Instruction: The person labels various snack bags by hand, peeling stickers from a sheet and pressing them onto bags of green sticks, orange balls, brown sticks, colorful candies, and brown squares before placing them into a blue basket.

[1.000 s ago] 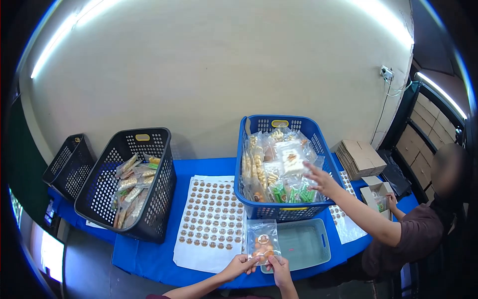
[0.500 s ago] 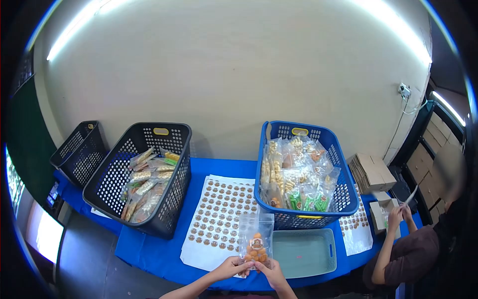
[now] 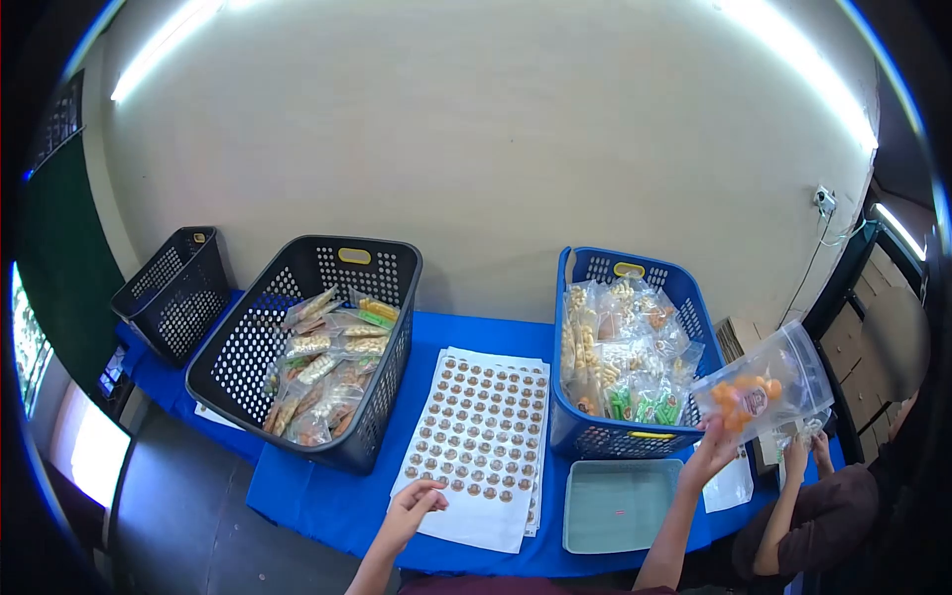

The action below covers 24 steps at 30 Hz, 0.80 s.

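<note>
My right hand (image 3: pixel 710 448) is raised and holds a clear bag of orange snacks (image 3: pixel 762 393) by its lower corner, in the air just right of the blue basket (image 3: pixel 694 327). The bag carries a round sticker. My left hand (image 3: pixel 413 506) is open with fingers spread, resting at the near edge of the sheet of round brown stickers (image 3: pixel 483 426). A shallow grey tray (image 3: pixel 620 508) lies on the blue table between my two arms.
A black basket (image 3: pixel 392 327) with several snack packs stands left of the sticker sheets, with an empty black basket (image 3: pixel 174 288) farther left. The blue basket holds several snack bags. A co-worker's hands (image 3: pixel 805 451) are at the right, by flat cardboard boxes (image 3: pixel 732 335).
My left hand let go of the snack bag and moved left onto the sticker sheet. My right hand lifted the bag up and to the right. The view turned left.
</note>
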{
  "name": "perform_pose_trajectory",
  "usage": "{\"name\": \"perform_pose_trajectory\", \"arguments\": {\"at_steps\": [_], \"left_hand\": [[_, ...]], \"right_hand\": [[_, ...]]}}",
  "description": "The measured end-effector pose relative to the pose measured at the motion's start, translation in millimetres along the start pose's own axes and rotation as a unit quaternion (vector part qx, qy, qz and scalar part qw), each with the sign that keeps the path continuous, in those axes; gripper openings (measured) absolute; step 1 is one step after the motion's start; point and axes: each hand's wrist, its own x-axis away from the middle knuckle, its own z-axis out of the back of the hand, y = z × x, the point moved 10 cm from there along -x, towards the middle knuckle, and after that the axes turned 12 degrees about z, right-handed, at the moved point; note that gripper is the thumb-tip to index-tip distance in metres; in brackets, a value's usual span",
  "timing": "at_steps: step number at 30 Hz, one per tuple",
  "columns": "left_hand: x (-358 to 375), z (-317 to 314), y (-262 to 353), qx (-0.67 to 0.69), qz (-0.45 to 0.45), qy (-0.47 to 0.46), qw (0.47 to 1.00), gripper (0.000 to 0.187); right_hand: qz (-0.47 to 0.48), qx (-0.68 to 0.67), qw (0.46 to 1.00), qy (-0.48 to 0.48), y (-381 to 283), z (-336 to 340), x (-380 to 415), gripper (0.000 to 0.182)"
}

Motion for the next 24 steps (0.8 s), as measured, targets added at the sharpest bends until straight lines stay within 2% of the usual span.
{"name": "perform_pose_trajectory", "arguments": {"at_steps": [3, 6, 7, 8, 10, 11, 14, 15, 18, 20, 22, 24], "left_hand": [[0, 32, 17, 0.024, -0.026, 0.047, 0.998, 0.016], [3, 49, 38, 0.029, -0.039, 0.059, 0.997, 0.014], [4, 55, 44, 0.02, -0.042, 0.06, 0.997, 0.014], [5, 63, 50, 0.01, -0.044, 0.061, 0.997, 0.015], [7, 70, 50, -0.037, -0.032, 0.001, 0.999, 0.018], [10, 70, 50, -0.053, -0.009, -0.046, 0.997, 0.021], [21, 70, 46, -0.08, 0.06, -0.136, 0.986, 0.025], [24, 72, 46, -0.084, 0.082, -0.158, 0.98, 0.025], [28, 86, 65, -0.108, 0.071, -0.2, 0.971, 0.026], [29, 103, 95, -0.153, 0.025, -0.18, 0.971, 0.027], [24, 142, 130, -0.045, 0.015, -0.142, 0.989, 0.024], [20, 171, 163, -0.125, -0.063, -0.076, 0.987, 0.022]], "right_hand": [[-0.025, 0.082, 0.991, 0.105, 31, 0, -3, 0.029], [-0.141, 0.11, 0.984, 0.004, 79, -25, -6, 0.034], [-0.126, 0.319, 0.934, -0.096, 94, -26, -4, 0.058], [-0.094, 0.368, 0.919, -0.102, 96, -20, 6, 0.068], [-0.03, 0.458, 0.88, -0.121, 66, -39, 16, 0.088], [-0.085, 0.458, 0.874, -0.139, 49, -51, 20, 0.1], [-0.048, 0.4, 0.906, -0.129, 3, -89, 31, 0.099], [-0.083, 0.338, 0.928, -0.135, -3, -101, 40, 0.102], [-0.084, 0.275, 0.939, -0.189, -33, -145, 66, 0.104], [-0.121, 0.208, 0.932, -0.271, -41, -168, 90, 0.106], [-0.179, 0.101, 0.903, -0.378, -55, -201, 118, 0.11], [-0.228, -0.051, 0.913, -0.334, -68, -215, 127, 0.11]]}}
